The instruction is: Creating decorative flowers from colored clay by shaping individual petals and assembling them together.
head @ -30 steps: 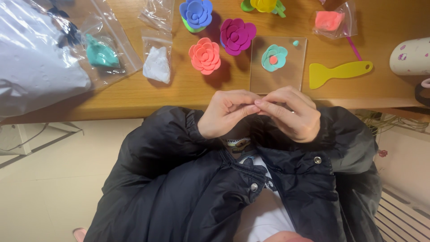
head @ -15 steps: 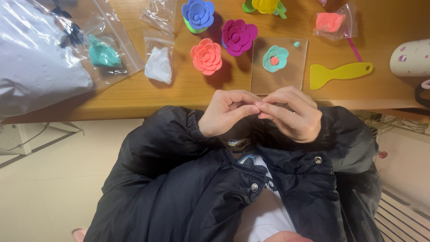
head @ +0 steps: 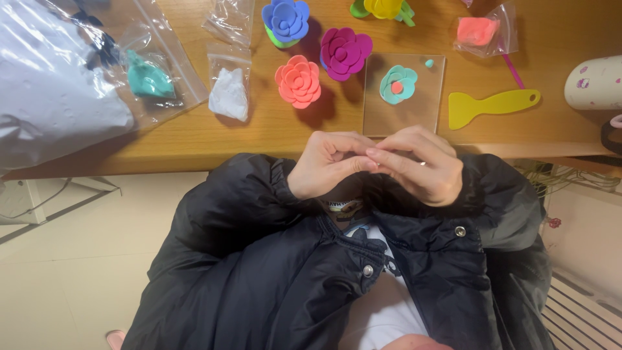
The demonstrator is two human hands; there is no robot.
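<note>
My left hand and my right hand meet fingertip to fingertip in front of my chest, just below the table edge, over my black puffer jacket. The fingers are curled and pinched together. Whatever lies between them is hidden. Nearest on the table is a clear square plate carrying a teal clay flower with a coral centre and a tiny teal ball.
On the wooden table lie a coral rose, a magenta rose, a blue rose, a yellow flower and a yellow scraper. Bags hold white clay, teal clay and coral clay. A large plastic bag lies left.
My fingertips have shifted slightly against each other, still pinched together. The hands stay in the same place before my chest.
</note>
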